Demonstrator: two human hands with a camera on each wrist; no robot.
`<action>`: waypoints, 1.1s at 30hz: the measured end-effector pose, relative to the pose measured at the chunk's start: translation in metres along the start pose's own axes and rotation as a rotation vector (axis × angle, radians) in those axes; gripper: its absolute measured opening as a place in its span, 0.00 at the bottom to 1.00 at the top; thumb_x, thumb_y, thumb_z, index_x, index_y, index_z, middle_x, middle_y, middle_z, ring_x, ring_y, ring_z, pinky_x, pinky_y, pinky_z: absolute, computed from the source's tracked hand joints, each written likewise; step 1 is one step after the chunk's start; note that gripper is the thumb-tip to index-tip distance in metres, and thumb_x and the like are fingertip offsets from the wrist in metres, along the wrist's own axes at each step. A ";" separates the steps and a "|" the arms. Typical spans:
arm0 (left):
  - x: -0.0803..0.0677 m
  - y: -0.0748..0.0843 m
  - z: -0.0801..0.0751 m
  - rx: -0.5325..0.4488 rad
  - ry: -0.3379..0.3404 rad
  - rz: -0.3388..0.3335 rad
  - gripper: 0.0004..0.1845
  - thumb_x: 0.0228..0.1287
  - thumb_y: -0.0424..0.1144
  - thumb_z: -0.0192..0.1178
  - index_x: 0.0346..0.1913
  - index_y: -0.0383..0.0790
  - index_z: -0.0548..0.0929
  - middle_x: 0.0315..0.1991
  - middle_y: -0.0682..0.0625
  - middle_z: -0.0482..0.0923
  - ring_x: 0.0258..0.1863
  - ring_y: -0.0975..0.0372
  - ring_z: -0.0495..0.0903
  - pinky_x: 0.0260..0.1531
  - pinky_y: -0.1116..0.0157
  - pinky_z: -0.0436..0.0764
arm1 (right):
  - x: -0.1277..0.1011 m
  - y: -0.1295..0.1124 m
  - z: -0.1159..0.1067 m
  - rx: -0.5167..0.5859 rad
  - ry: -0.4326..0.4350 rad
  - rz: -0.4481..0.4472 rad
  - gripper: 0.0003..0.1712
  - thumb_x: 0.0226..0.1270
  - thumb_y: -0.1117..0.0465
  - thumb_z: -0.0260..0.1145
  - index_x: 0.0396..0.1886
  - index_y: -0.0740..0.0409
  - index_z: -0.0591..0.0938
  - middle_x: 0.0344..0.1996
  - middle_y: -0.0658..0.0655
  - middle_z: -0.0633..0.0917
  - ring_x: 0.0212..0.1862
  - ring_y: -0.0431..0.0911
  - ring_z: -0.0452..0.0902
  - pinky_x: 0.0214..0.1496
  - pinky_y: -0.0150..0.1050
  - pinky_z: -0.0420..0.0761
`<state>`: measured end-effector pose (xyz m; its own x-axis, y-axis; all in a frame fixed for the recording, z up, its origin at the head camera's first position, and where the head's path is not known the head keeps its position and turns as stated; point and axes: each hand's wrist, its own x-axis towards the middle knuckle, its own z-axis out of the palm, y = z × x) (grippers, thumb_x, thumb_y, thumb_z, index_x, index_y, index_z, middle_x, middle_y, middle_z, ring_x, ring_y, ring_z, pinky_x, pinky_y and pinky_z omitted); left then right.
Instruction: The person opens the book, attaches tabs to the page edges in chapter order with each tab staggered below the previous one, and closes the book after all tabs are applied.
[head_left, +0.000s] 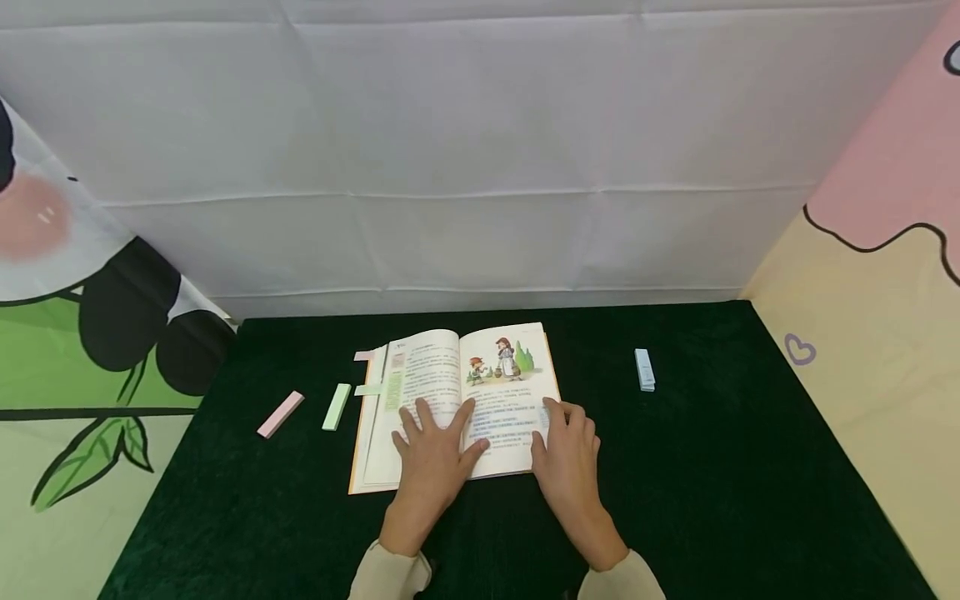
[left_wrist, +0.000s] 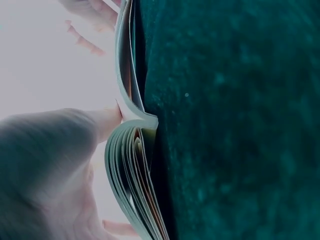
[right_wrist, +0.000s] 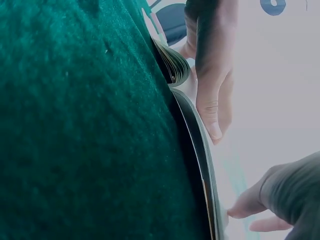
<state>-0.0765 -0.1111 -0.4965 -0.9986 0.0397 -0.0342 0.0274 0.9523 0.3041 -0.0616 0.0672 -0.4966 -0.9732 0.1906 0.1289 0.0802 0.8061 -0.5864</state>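
An open book [head_left: 510, 408] lies on the table, with print on both pages and a picture at the top of the right one. My left hand [head_left: 431, 458] rests spread across the lower middle, its thumb reaching over the inner fold onto the right page. On the lower right of that page my right hand [head_left: 566, 454] touches the paper with fingertips and thumb, fingers slightly bent. A bluish band [head_left: 498, 421] covers several lines of text between the hands. In the right wrist view, the right hand [right_wrist: 290, 195] meets the page near its edge.
Left of the book lie a pink strip pad [head_left: 281, 414] and a green strip pad [head_left: 336, 407]. A pale blue strip pad [head_left: 645, 370] is to the right. Pink [head_left: 363, 356] and green tabs [head_left: 367, 390] stick out from the book's left side. Dark green cloth [head_left: 720, 467] covers the table.
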 end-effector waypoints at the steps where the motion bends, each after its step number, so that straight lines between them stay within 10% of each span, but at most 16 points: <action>1: 0.000 0.000 0.000 0.003 -0.001 -0.002 0.38 0.66 0.61 0.67 0.77 0.59 0.71 0.78 0.20 0.50 0.76 0.18 0.47 0.67 0.21 0.56 | 0.000 0.000 0.000 0.003 -0.010 0.013 0.31 0.67 0.65 0.74 0.69 0.62 0.76 0.64 0.69 0.75 0.60 0.63 0.71 0.61 0.57 0.72; 16: 0.005 0.010 0.000 0.089 0.003 -0.021 0.39 0.64 0.62 0.69 0.77 0.59 0.71 0.77 0.20 0.53 0.74 0.19 0.52 0.65 0.21 0.60 | 0.013 0.005 -0.004 0.248 0.004 0.193 0.22 0.70 0.68 0.66 0.63 0.62 0.77 0.63 0.67 0.77 0.56 0.59 0.72 0.58 0.54 0.73; 33: 0.007 0.018 0.009 0.155 0.065 0.008 0.37 0.63 0.59 0.71 0.74 0.55 0.75 0.73 0.19 0.58 0.71 0.18 0.57 0.62 0.21 0.65 | 0.004 0.001 -0.001 0.142 0.083 -0.152 0.17 0.68 0.72 0.69 0.54 0.59 0.81 0.62 0.62 0.76 0.57 0.55 0.72 0.56 0.49 0.79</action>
<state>-0.0824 -0.0913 -0.5002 -0.9990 0.0330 0.0309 0.0373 0.9875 0.1534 -0.0653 0.0692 -0.4956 -0.9502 0.1227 0.2864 -0.1031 0.7434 -0.6608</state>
